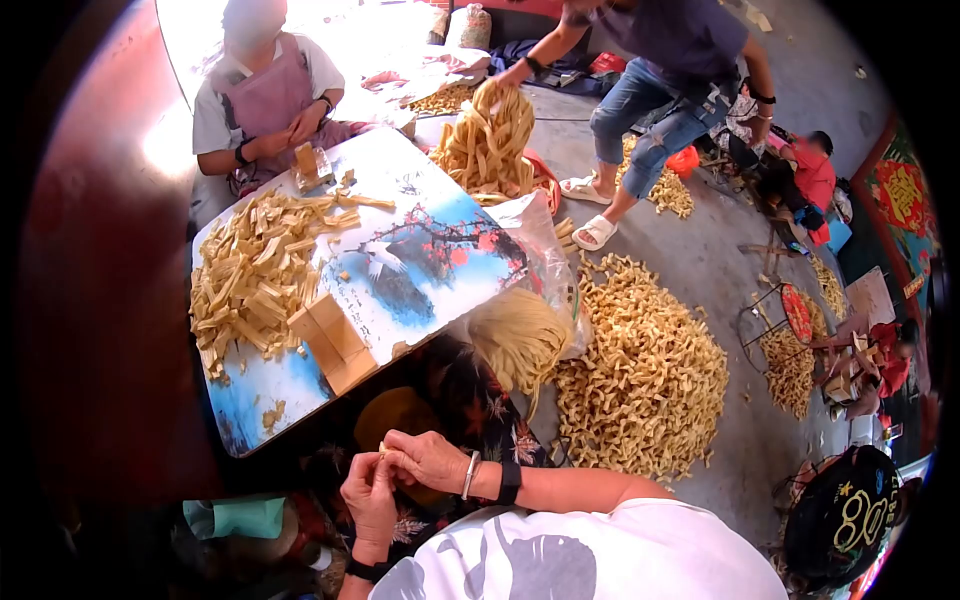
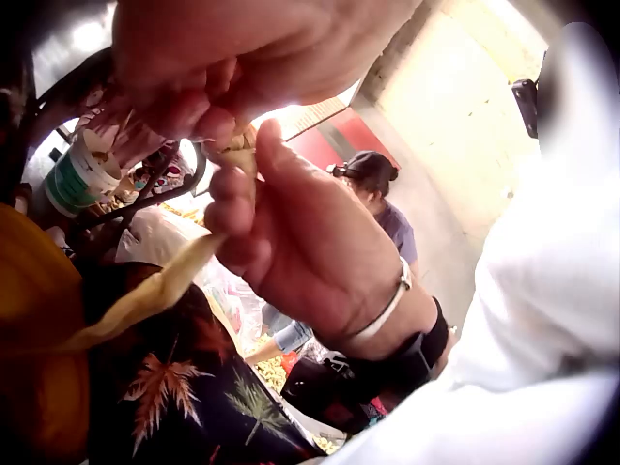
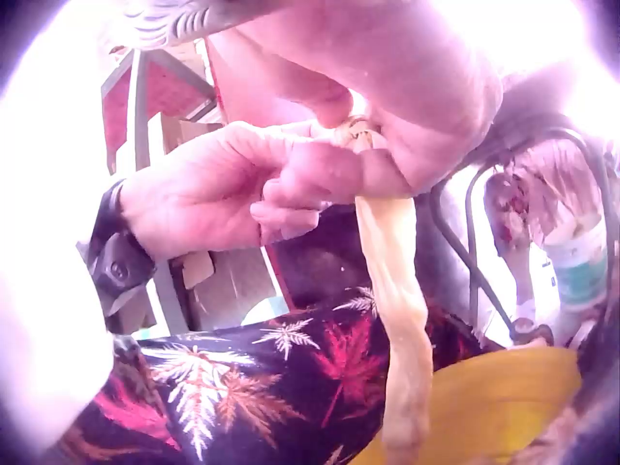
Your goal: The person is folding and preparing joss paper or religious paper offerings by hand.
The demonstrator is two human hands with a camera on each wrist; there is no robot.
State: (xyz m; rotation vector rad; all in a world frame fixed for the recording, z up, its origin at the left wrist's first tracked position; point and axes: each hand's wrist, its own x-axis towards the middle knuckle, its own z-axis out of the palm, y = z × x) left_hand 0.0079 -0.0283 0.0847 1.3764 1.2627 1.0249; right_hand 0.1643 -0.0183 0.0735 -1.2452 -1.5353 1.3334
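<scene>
Both hands meet above the lap. Thumb and fingertips of the left hand (image 1: 371,500) (image 2: 252,53) (image 3: 232,184) pinch a small knotted end of a soft pale-yellow strip (image 2: 145,302) (image 3: 399,320). The right hand (image 1: 432,462) (image 2: 305,237) (image 3: 397,82), wearing a bangle, pinches the strip at the same spot, its fingers touching the left ones. Below the fingers, the rest of the strip hangs down over a yellow round thing (image 2: 34,339) (image 3: 504,397). In the head view the strip is mostly hidden by the hands.
A painted table (image 1: 440,285) bears a heap of yellow pieces (image 1: 260,270) and a wooden block (image 1: 335,345). Long strips (image 1: 520,335) hang at its corner. A large twisted pile (image 1: 640,370) lies on the floor. Two people are across the table, one bending over strips (image 1: 485,145).
</scene>
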